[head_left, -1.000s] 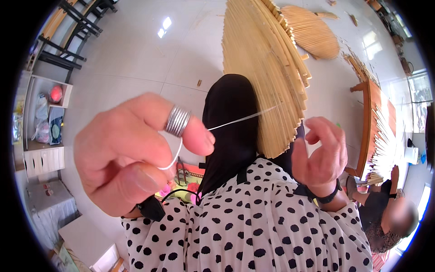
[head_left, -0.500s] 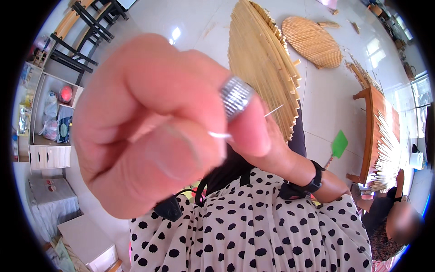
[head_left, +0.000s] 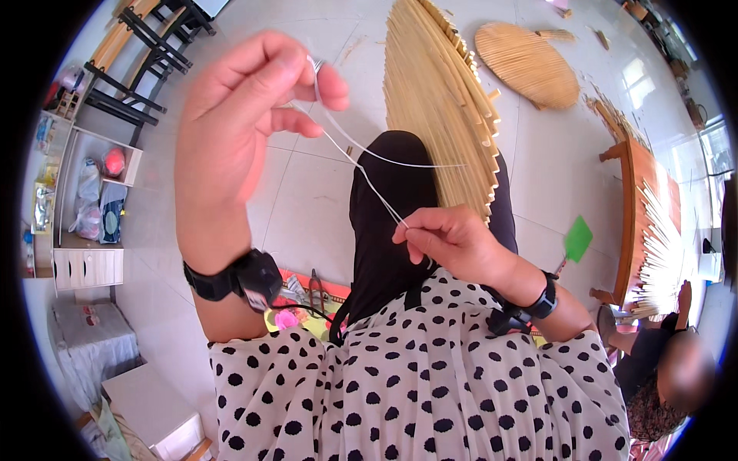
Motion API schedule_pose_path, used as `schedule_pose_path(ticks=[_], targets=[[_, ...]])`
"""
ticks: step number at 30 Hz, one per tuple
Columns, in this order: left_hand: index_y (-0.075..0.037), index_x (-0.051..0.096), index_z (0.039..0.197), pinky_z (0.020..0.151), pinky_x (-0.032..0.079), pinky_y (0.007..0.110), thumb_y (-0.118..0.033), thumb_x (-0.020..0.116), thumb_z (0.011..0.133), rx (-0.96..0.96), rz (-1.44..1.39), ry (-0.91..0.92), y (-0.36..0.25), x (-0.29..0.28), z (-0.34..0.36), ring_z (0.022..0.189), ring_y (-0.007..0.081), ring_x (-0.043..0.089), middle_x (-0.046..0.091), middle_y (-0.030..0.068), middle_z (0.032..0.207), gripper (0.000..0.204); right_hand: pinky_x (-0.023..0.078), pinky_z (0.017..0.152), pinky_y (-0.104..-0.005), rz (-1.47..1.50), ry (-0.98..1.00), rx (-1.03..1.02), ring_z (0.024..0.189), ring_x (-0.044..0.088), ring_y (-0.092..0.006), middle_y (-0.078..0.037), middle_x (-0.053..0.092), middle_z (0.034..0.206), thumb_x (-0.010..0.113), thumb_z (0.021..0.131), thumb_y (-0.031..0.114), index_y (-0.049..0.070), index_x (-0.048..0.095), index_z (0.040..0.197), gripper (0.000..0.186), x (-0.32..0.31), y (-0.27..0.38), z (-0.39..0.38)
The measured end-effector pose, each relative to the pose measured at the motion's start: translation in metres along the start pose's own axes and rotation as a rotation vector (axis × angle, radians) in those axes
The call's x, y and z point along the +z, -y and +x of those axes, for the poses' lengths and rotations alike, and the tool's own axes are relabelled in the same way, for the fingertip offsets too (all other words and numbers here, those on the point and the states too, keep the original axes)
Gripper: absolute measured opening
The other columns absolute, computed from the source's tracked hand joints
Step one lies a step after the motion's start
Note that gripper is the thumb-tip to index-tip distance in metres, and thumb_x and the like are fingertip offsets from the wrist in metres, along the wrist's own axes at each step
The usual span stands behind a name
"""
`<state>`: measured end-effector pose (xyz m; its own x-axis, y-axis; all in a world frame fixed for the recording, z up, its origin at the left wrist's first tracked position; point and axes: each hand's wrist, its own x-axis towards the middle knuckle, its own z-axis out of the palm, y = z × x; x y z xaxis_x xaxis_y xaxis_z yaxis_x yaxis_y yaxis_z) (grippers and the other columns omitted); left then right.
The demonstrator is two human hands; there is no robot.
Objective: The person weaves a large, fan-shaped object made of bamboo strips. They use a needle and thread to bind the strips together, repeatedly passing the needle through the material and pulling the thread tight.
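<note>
My left hand (head_left: 246, 107) is raised at the upper left. White thread (head_left: 369, 184) is pinched between its thumb and forefinger, and a silvery ring-like band sits on one finger. Lower down, over my lap, my right hand (head_left: 461, 244) closes thumb and fingers on the thread's other part. Strands run slack between the two hands, and one loose strand curves toward the leaf fan. That large tan pleated leaf fan (head_left: 430, 92) stands upright by my thighs, touched by neither hand. Whether a needle is in my fingers cannot be made out.
A second pleated fan (head_left: 526, 65) lies on the tiled floor. To the right are a wooden table (head_left: 630, 223) with pale strips, a green fly swatter (head_left: 577, 240) and another person (head_left: 653, 376). Shelves (head_left: 88, 265) and stools (head_left: 146, 58) stand left; scissors (head_left: 316, 290) lie beside me.
My left hand has drawn back from close in front of the camera to the upper left. Both hands now show apart, with thread stretching between them.
</note>
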<state>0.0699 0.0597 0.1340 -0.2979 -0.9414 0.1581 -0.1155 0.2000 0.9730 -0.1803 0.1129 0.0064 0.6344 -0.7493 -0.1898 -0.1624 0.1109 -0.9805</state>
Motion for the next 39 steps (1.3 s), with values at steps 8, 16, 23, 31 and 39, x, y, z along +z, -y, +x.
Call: schedule_pose_path(ticks=[8,16,23,31,39], targets=[[-0.005,0.062,0.113,0.072,0.054,0.032,-0.001,0.063,0.083,0.282,1.206,-0.410,0.072,0.015,-0.016,0.092,0.0223,0.066,0.063,0.0113,0.110,0.030,0.042,0.060,-0.0212,0.279,0.041,0.096,0.065,0.053,-0.0041,0.003,0.058,0.069,0.052,0.100,0.009,0.001,0.066,0.094,0.017,-0.032,0.001,-0.018],[-0.006,0.066,0.110,0.065,0.053,0.027,0.005,0.071,0.074,-0.008,0.278,0.210,0.102,0.105,-0.045,0.081,0.0170,0.067,0.061,0.0088,0.116,0.038,0.042,0.060,-0.0211,0.290,0.121,0.053,0.064,0.053,-0.0044,0.002,0.058,0.068,0.053,0.099,0.008,0.001,0.068,0.097,0.016,-0.035,0.006,-0.026],[0.000,0.069,0.093,0.061,0.052,0.025,-0.003,0.067,0.086,-0.169,-0.074,0.265,0.126,0.109,-0.059,0.068,0.0143,0.065,0.065,0.0051,0.076,0.008,0.043,0.057,-0.0210,0.080,0.010,0.029,0.064,0.053,-0.0042,0.001,0.061,0.072,0.055,0.096,0.004,0.000,0.068,0.099,0.014,-0.040,0.019,-0.039],[0.002,0.069,0.096,0.061,0.053,0.024,-0.034,0.048,0.102,-0.477,-0.343,0.298,0.131,0.099,-0.060,0.065,0.0124,0.064,0.067,0.0058,0.078,0.041,0.046,0.058,-0.0230,-0.125,0.023,0.035,0.063,0.055,-0.0070,-0.003,0.062,0.072,0.056,0.094,0.004,0.001,0.068,0.099,0.013,-0.037,0.023,-0.034],[0.000,0.064,0.094,0.061,0.054,0.024,-0.031,0.047,0.102,-0.761,-0.656,0.335,0.161,0.124,-0.054,0.071,0.0154,0.067,0.069,0.0092,0.084,0.036,0.051,0.065,-0.0387,-0.487,0.160,-0.081,0.070,0.063,-0.0313,-0.012,0.067,0.079,0.058,0.092,0.012,0.007,0.066,0.093,0.010,-0.015,0.004,-0.022]])
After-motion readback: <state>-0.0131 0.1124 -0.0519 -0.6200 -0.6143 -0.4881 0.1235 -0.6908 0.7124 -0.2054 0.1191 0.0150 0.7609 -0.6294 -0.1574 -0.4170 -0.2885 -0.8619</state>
